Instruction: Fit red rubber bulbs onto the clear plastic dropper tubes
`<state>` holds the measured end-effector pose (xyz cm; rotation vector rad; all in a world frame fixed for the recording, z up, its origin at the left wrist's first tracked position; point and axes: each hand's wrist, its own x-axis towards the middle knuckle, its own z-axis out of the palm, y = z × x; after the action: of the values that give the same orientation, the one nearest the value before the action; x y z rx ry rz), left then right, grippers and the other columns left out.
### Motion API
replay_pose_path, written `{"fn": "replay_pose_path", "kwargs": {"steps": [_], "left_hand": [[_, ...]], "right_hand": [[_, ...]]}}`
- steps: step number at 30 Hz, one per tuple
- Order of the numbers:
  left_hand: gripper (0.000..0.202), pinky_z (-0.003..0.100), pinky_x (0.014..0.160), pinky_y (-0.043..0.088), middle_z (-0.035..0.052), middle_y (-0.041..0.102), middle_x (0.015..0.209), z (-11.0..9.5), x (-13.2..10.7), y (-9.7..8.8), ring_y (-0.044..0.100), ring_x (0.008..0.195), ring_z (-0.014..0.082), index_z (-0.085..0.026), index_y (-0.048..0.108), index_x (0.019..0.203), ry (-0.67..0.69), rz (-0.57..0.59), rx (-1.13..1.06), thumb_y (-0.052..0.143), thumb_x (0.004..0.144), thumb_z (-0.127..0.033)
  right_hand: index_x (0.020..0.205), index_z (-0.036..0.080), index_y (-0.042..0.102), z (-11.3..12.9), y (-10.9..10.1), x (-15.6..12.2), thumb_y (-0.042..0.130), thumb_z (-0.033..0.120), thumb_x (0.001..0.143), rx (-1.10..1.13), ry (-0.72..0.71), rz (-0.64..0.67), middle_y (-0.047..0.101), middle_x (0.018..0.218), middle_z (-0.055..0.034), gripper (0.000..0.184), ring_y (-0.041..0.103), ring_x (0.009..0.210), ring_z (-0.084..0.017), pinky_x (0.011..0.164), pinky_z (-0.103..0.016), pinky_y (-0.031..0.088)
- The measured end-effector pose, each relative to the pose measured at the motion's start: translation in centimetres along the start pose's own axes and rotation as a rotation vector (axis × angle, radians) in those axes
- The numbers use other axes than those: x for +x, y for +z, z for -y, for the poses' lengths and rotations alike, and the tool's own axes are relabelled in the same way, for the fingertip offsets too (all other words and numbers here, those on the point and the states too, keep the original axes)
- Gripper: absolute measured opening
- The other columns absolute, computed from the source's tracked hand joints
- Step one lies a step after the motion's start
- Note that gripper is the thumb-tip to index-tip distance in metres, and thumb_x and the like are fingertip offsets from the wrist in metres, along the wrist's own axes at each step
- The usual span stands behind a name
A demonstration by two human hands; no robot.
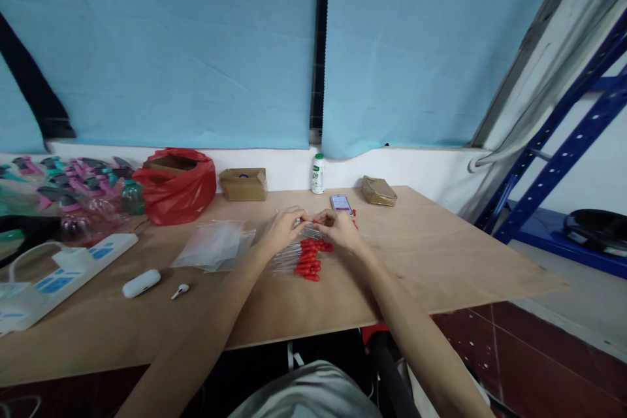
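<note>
- Red-bulbed clear droppers (308,260), loosely piled.
- Right hand (343,230) pinches a red bulb (315,222); left hand (283,230) close by, grip unclear.
- Wooden bench (465,261); blue curtains (196,46) behind.

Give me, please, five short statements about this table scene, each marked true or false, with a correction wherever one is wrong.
1. The left hand and the right hand are close together. True.
2. The droppers have blue bulbs. False: their bulbs are red.
3. The phone lies to the left of the bottle, as the camera sees it. False: it lies to the bottle's right.
4. The earbud lies outside the white case. True.
5. The bottle has a red cap. False: its cap is green.
</note>
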<state>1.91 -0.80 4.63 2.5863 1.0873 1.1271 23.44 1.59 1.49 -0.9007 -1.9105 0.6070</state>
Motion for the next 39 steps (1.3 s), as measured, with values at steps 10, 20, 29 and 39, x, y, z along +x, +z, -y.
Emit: {"fn": "replay_pose_path", "kwargs": {"steps": [10, 20, 29, 39], "left_hand": [[0.025, 0.027, 0.067, 0.04, 0.0001, 0.066, 0.08, 1.0, 0.2, 0.9, 0.054, 0.07, 0.0143, -0.018, 0.068, 0.086, -0.089, -0.02, -0.133, 0.057, 0.096, -0.039], [0.024, 0.027, 0.067, 0.041, 0.0016, 0.071, 0.082, 2.4, 0.2, 1.4, 0.057, 0.071, 0.0152, -0.018, 0.072, 0.086, -0.127, -0.015, -0.25, 0.063, 0.091, -0.039], [0.022, 0.027, 0.07, 0.043, 0.0025, 0.071, 0.084, 2.5, 0.2, 1.4, 0.058, 0.073, 0.0154, -0.018, 0.07, 0.087, -0.122, -0.024, -0.321, 0.065, 0.09, -0.039], [0.02, 0.028, 0.071, 0.044, 0.0033, 0.071, 0.085, 2.8, 0.1, 1.0, 0.06, 0.076, 0.0162, -0.018, 0.071, 0.09, -0.099, -0.031, -0.33, 0.067, 0.09, -0.037]], "right_hand": [[0.088, 0.015, 0.074, 1.1, -0.4, -0.3, 0.067, 0.033, 0.088, 0.025, -0.022, -0.013, 0.072, 0.078, -0.0039, 0.02, 0.062, 0.068, -0.015, 0.064, -0.025, 0.046], [0.088, 0.016, 0.074, 1.2, 0.5, -0.5, 0.068, 0.03, 0.088, -0.018, -0.084, -0.081, 0.074, 0.08, -0.0048, 0.015, 0.066, 0.07, -0.016, 0.066, -0.026, 0.047], [0.089, 0.018, 0.075, 1.1, 0.6, -0.4, 0.07, 0.027, 0.088, -0.072, -0.169, -0.127, 0.075, 0.084, -0.005, 0.01, 0.069, 0.075, -0.018, 0.073, -0.028, 0.051], [0.093, 0.018, 0.076, 1.2, 0.4, -0.6, 0.068, 0.034, 0.092, -0.049, -0.127, -0.067, 0.077, 0.086, -0.0061, 0.019, 0.068, 0.071, -0.018, 0.069, -0.028, 0.051]]}}
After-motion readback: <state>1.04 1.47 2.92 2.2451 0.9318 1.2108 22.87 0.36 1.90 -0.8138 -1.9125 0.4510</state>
